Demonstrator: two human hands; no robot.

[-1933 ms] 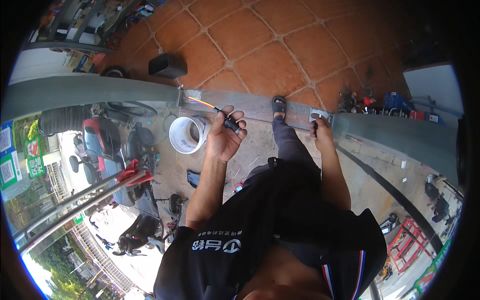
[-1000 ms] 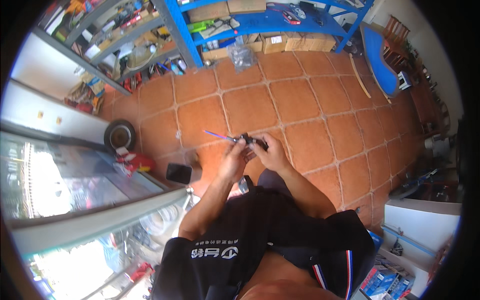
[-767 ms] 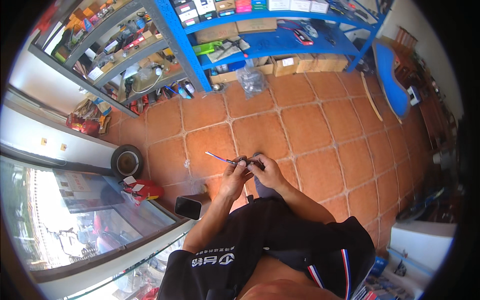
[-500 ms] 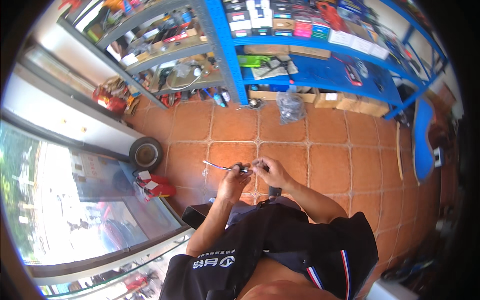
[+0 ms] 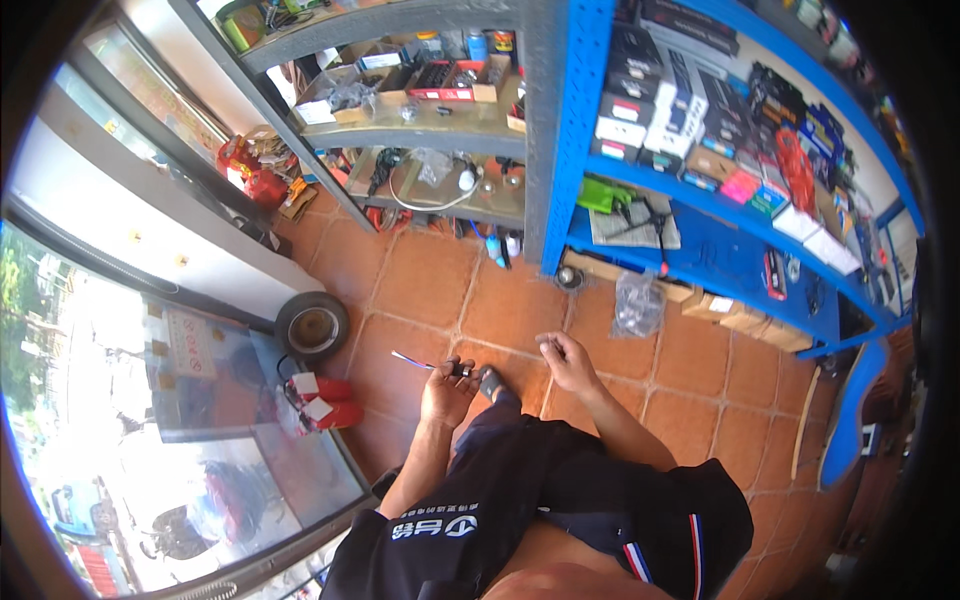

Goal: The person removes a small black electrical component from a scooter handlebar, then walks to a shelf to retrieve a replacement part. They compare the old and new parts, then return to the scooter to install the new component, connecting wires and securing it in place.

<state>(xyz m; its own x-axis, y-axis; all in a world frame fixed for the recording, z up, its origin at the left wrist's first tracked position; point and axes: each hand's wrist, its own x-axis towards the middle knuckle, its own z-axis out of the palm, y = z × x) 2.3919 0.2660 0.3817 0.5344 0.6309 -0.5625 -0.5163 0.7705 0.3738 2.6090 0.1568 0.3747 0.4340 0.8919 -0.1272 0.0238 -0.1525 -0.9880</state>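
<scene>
My left hand [image 5: 447, 396] is closed around a small black cylindrical part with wires [image 5: 462, 370], held at waist height over the floor. Thin white, red and blue wire ends [image 5: 408, 359] stick out to the left of the fingers. Most of the part's body is covered by the thumb and fingers. Off to the right and apart from it, my right hand [image 5: 569, 364] has its fingers curled together in a pinch. What lies between those fingertips, if anything, is too small to make out.
Ahead stand a grey shelf [image 5: 420, 128] with bins of parts and a blue shelf [image 5: 566, 140] stacked with boxes. A plastic bag [image 5: 638, 305] lies on the tiled floor by the blue shelf. A small wheel [image 5: 312, 327] and red fire extinguishers [image 5: 325, 402] stand left, beside a glass door.
My right hand has drawn away from the black part to the right. My left hand keeps hold of it. The view has shifted toward the shelves, and a foot now shows ahead.
</scene>
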